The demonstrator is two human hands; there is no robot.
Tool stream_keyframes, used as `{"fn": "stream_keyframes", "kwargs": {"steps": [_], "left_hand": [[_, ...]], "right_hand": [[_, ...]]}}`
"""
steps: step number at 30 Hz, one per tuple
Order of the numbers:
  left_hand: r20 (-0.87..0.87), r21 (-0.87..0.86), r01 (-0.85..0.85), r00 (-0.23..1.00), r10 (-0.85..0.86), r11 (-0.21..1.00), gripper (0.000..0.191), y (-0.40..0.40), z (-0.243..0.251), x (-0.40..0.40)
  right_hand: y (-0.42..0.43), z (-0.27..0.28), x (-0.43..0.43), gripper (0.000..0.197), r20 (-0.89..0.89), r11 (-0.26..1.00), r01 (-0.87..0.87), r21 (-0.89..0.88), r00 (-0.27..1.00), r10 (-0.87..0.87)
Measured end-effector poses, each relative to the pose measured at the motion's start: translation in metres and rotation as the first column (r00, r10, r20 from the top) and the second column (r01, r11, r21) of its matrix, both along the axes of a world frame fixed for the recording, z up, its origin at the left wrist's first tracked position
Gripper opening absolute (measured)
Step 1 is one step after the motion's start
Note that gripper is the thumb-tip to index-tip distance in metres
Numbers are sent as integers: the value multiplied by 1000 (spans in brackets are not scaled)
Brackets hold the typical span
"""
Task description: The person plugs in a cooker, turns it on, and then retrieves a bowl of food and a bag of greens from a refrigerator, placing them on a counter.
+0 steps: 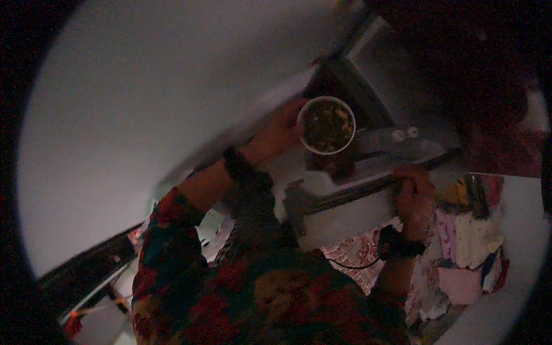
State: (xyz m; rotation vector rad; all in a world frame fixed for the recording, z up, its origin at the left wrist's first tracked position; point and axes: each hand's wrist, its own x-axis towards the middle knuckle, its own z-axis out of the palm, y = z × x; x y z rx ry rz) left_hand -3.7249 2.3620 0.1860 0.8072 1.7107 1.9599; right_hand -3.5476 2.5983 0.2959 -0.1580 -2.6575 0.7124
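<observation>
My left hand (297, 114) holds a round white-rimmed bowl (327, 125) at its left side. Chunky food in green, brown and yellowish pieces fills the bowl; some of my fingers are hidden by it. Lower and to the right, my right hand (414, 189) curls over the top edge of a pale panel (358, 215) with a dark strip along it. The panel looks like an appliance door or drawer front, but dim light and blur leave this unsettled. Dark bands circle both wrists.
Behind the bowl is a dark recess with a grey side panel (366, 90). Two small white round objects (405, 133) sit to its right. Patterned cloth (353, 254) lies below the pale panel. Folded fabrics (470, 241) are stacked at right. A pale wall (129, 116) rises at left.
</observation>
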Motion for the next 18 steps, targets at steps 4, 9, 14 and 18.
{"fn": "stream_keyframes", "kwargs": {"steps": [4, 9, 14, 18], "left_hand": [[43, -435, -193, 971, 235, 880, 47, -58, 1, 3], [-202, -418, -469, 883, 424, 778, 59, -156, -29, 23], [-184, -513, -644, 729, 660, 568, 54, -248, -54, 78], [205, -358, -746, 524, 827, 562, 59, -264, -70, 120]], "right_hand": [[1, 1, -16, 22, 160, 998, 52, -27, 986, -47], [34, -29, -63, 29, 96, 994, -91, 67, 992, 84], [25, -27, -99, 37, 171, 994, 51, 99, 983, -68], [20, -19, -99, 39, -29, 978, 143, 155, 990, -140]]}}
